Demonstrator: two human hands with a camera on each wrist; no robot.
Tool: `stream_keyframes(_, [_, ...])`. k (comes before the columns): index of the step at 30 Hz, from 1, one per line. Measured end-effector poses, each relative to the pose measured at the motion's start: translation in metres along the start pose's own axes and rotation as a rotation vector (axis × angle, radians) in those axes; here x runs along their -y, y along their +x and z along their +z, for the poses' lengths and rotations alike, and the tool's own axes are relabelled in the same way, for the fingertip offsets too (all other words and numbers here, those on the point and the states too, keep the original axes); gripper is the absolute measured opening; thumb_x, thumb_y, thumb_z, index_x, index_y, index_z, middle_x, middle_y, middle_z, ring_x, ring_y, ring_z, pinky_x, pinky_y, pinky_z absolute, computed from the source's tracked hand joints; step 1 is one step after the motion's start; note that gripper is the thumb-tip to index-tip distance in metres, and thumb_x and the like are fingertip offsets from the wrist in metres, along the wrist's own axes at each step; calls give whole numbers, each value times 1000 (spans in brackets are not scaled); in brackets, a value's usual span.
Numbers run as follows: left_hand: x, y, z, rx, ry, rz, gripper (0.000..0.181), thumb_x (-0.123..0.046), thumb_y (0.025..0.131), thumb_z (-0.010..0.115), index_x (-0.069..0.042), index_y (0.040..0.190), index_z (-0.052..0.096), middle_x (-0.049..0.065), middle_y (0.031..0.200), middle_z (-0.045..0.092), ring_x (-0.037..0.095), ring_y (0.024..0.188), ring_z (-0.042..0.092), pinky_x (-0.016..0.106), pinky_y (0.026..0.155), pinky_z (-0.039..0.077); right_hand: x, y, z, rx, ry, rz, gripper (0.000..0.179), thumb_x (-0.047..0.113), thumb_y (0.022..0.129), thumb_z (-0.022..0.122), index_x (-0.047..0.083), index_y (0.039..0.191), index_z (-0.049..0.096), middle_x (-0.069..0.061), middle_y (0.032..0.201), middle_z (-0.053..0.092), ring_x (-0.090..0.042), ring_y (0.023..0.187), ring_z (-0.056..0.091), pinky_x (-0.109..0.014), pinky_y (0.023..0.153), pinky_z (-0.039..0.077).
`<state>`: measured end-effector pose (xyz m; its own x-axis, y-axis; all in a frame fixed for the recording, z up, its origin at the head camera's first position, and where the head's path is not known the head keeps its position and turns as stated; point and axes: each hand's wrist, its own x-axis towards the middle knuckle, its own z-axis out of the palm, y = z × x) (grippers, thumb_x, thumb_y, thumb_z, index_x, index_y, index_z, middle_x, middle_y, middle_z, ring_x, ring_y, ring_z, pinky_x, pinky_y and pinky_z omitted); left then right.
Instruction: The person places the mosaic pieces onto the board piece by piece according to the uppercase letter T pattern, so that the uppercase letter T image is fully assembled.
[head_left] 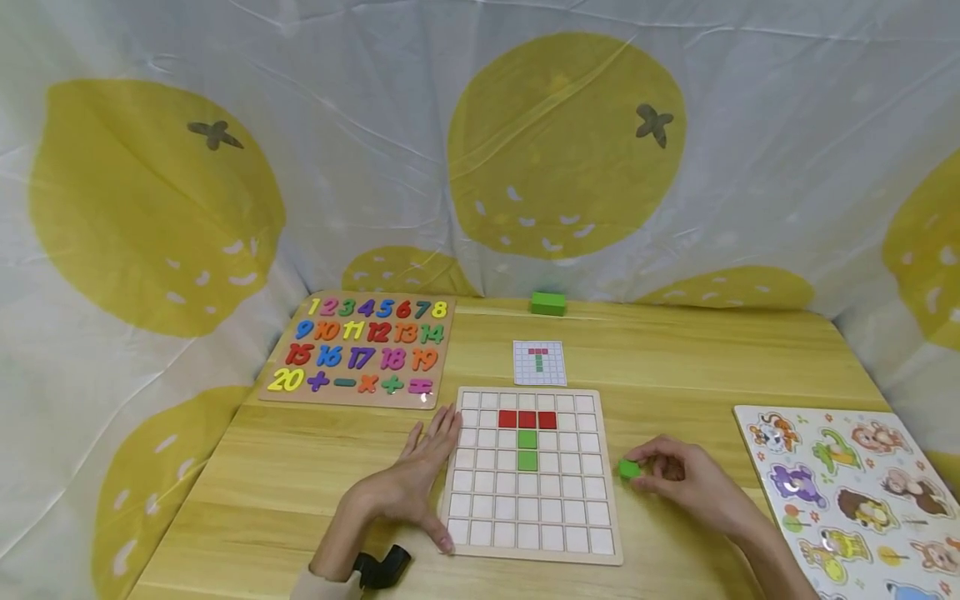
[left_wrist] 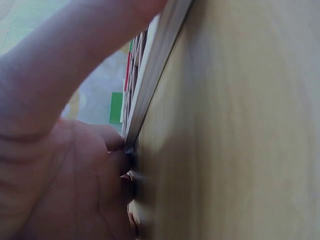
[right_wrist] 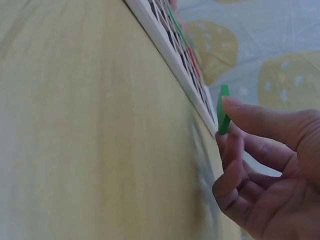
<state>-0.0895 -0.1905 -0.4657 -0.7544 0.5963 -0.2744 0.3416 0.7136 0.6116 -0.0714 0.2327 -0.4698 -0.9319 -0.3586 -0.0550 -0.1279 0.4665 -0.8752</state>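
Observation:
A wooden grid board (head_left: 528,507) lies at the middle of the table, with white cells. Near its top, a row of three red tiles (head_left: 527,419) is set in, and two green tiles (head_left: 527,460) run down below the middle one. My left hand (head_left: 405,475) is spread along the board's left edge, fingertips at the upper side and thumb by the lower corner. Just right of the board, my right hand (head_left: 686,479) pinches a small green square tile (right_wrist: 223,107) between thumb and fingers. A printed card (head_left: 538,373) behind the board shows a red and green T.
A number puzzle board (head_left: 442,400) lies at the back left. At the back edge, by the lemon-print curtain (head_left: 375,167), sits a green block (head_left: 548,304). An animal puzzle board (head_left: 825,521) is at the right. A black bent piece (head_left: 384,568) shows by my left wrist.

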Motion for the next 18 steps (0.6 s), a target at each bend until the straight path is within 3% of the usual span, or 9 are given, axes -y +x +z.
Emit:
stream_keyframes(6, [-1,0,0,-1,12,3,164,-49,50,100,0,163,-8,20,170,-21,37,159,-19,62,127,-12,24,15,13,3,0,-13,26,16,90,79,5,113,74,-4,93,67,-2,71,53,-20,58,47])
stream_keyframes(13, [-1,0,0,0,21,4,164,-50,51,100,0,163,-9,20,170,-21,37,159,-19,62,128,-12,51,36,52,-31,-18,0,21,15,85,84,11,104,77,-3,97,71,-3,70,50,-18,59,44])
stream_keyframes(18, [-1,0,-1,2,21,-6,164,-50,51,100,-1,164,-8,18,171,-21,36,160,-19,62,128,-12,62,45,79,-22,-48,-36,22,11,80,87,11,100,79,-1,88,67,0,65,46,-18,57,41])
